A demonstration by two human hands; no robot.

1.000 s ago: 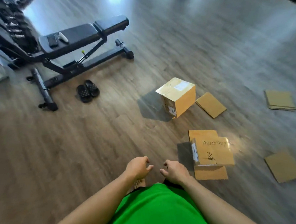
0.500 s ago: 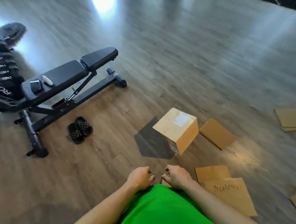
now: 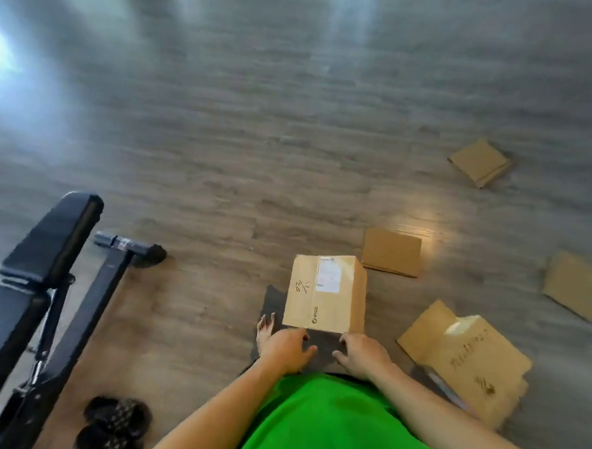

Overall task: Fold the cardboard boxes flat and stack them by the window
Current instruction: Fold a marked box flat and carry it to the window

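Head view. Just beyond the fingertips of both hands stands an upright cardboard box (image 3: pixel 325 292), taped shut with a white label on top, so what it holds cannot be told. The left hand (image 3: pixel 286 349) and right hand (image 3: pixel 363 356) hover side by side at the box's near edge, fingers loosely curled and grasping nothing; whether they touch the box is unclear. A bare foot (image 3: pixel 265 329) shows just left of the left hand's fingers.

To the right of the right hand's fingers lies a flattened box with handwriting (image 3: pixel 466 360) on the wooden floor (image 3: pixel 223 152). Past the upright box, right of the fingers, rests a flat cardboard piece (image 3: pixel 391 251); farther right lies another flat piece (image 3: pixel 574 287), and far beyond it a small flat stack (image 3: pixel 479 162). Well to the left of the fingers is a black weight bench (image 3: pixel 41 279), with a pair of dark slippers (image 3: pixel 114 424) by its base. Nothing lies between the fingers and the box. A green shirt (image 3: pixel 339 425) fills the bottom.

Compared with half a second ago, the upright box now sits squarely in front of the hands rather than well ahead, and the bench has slid toward the left edge as the person stepped closer.
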